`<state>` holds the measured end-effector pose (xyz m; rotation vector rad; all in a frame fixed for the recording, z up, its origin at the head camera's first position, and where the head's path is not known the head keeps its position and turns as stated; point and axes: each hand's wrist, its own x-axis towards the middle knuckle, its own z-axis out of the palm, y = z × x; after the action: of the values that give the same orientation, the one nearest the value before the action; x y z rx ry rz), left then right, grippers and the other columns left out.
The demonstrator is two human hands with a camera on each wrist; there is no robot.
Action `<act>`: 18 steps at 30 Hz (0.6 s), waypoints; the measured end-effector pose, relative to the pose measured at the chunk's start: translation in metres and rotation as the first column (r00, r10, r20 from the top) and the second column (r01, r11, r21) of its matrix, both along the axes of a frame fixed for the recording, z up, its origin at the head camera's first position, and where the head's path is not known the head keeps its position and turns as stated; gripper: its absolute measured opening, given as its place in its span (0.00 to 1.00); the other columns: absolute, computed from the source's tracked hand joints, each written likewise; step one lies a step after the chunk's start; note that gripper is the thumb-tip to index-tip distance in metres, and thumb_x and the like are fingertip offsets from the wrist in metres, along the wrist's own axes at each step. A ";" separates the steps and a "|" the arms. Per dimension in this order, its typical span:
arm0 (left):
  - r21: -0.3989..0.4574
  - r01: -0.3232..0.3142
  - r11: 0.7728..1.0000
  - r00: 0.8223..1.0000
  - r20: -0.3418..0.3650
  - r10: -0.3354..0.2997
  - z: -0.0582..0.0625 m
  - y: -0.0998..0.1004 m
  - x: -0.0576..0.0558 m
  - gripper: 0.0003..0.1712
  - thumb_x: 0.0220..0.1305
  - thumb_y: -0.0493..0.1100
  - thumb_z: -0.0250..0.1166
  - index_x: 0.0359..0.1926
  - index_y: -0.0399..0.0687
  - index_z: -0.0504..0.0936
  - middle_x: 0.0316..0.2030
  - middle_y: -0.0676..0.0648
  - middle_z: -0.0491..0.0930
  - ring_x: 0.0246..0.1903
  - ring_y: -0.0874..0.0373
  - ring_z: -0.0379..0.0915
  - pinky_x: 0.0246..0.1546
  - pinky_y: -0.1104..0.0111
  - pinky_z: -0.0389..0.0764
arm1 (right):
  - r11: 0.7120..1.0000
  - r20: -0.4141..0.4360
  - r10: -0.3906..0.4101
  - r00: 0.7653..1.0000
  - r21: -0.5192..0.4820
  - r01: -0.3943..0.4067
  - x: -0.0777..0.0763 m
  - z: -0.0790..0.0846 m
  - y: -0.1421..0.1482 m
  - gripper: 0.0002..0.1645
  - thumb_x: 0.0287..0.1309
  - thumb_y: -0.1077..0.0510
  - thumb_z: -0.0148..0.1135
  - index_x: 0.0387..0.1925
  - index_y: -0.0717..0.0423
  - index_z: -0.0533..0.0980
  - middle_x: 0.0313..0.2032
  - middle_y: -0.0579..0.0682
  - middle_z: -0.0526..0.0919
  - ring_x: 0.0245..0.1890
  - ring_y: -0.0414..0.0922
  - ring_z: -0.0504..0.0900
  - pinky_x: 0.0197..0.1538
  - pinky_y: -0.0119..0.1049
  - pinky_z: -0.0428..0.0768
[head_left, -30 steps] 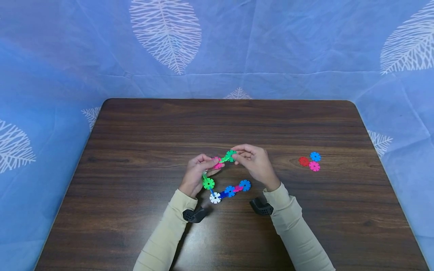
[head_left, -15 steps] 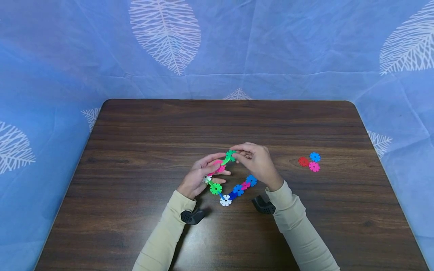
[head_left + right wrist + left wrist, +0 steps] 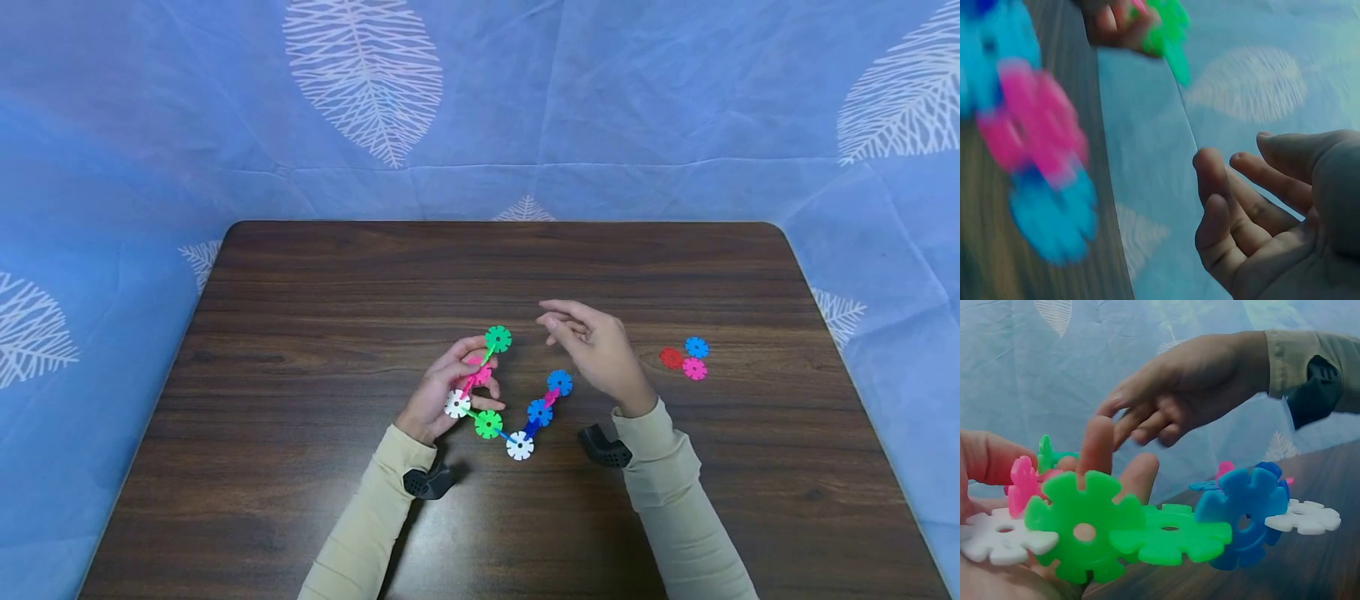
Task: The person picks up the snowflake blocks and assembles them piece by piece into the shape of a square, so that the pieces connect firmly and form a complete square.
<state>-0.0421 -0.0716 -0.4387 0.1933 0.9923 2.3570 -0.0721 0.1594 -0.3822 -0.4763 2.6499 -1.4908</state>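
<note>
My left hand (image 3: 435, 393) pinches a pink notched disc (image 3: 480, 372) partway along a chain of interlocking plastic discs. From there the chain bends round past a white disc (image 3: 457, 404) and a green disc (image 3: 488, 424) to a blue end disc (image 3: 559, 382). Its other end is a green disc (image 3: 498, 338) beyond the left fingertips. Apart from the chain, to its right, hovers my right hand (image 3: 606, 354) with loosely bent fingers and nothing in them. The right wrist view shows those fingers (image 3: 1213, 215) bare, and the pink and blue chain end (image 3: 1047, 125) blurred.
On the dark wood table (image 3: 337, 292), three loose discs lie together at the right: a red disc (image 3: 671, 358), a blue disc (image 3: 697, 347) and a pink disc (image 3: 694, 368). A blue cloth with white leaf prints (image 3: 630, 108) hangs behind the table's far edge.
My right hand has let go of the green end disc and drawn away to the right. The chain's blue end has swung right and farther from me, while the left hand still holds the chain.
</note>
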 end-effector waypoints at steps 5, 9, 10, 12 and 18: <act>-0.013 -0.052 0.999 0.998 -0.032 0.052 -0.006 0.000 0.001 0.16 0.72 0.34 0.37 0.53 0.49 0.67 0.35 0.50 0.70 0.20 0.60 0.69 0.30 0.62 0.86 | 0.994 -0.023 -0.103 0.994 0.040 0.104 0.000 -0.002 0.034 0.19 0.68 0.54 0.52 0.55 0.59 0.74 0.47 0.56 0.84 0.33 0.29 0.80 0.22 0.28 0.69; -0.062 -0.100 0.993 0.994 -0.051 0.097 -0.012 0.000 0.001 0.08 0.73 0.36 0.45 0.47 0.51 0.68 0.30 0.51 0.69 0.15 0.63 0.68 0.27 0.64 0.85 | 0.979 -0.067 -0.194 0.979 0.046 0.198 0.004 -0.004 0.064 0.18 0.68 0.57 0.52 0.53 0.63 0.75 0.44 0.61 0.84 0.31 0.25 0.79 0.22 0.23 0.70; -0.080 -0.115 0.990 0.992 -0.053 0.111 -0.013 0.000 0.001 0.06 0.72 0.37 0.47 0.46 0.51 0.68 0.28 0.52 0.69 0.15 0.63 0.69 0.26 0.64 0.85 | 0.974 -0.083 -0.217 0.973 0.049 0.222 0.005 -0.005 0.071 0.17 0.67 0.58 0.53 0.52 0.63 0.76 0.44 0.61 0.84 0.30 0.25 0.79 0.20 0.23 0.69; -0.115 -0.153 0.982 0.988 -0.044 0.149 -0.015 0.000 0.001 0.05 0.72 0.38 0.48 0.44 0.49 0.69 0.26 0.52 0.70 0.14 0.63 0.71 0.25 0.65 0.85 | 0.963 -0.104 -0.257 0.961 0.055 0.264 0.008 -0.006 0.085 0.16 0.67 0.59 0.53 0.51 0.63 0.76 0.41 0.56 0.85 0.29 0.24 0.79 0.20 0.22 0.71; -0.172 -0.266 0.949 0.963 -0.096 0.253 -0.013 -0.001 -0.003 0.10 0.72 0.39 0.41 0.45 0.40 0.67 0.24 0.52 0.69 0.14 0.62 0.73 0.18 0.71 0.79 | 0.916 -0.095 -0.378 0.921 0.106 0.387 0.020 -0.011 0.118 0.18 0.67 0.56 0.53 0.50 0.64 0.77 0.34 0.19 0.76 0.28 0.20 0.78 0.18 0.23 0.70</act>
<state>-0.0449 -0.0726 -0.4514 0.0816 1.3349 2.4877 -0.0522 0.2776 -0.3933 0.0041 3.0016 -1.4002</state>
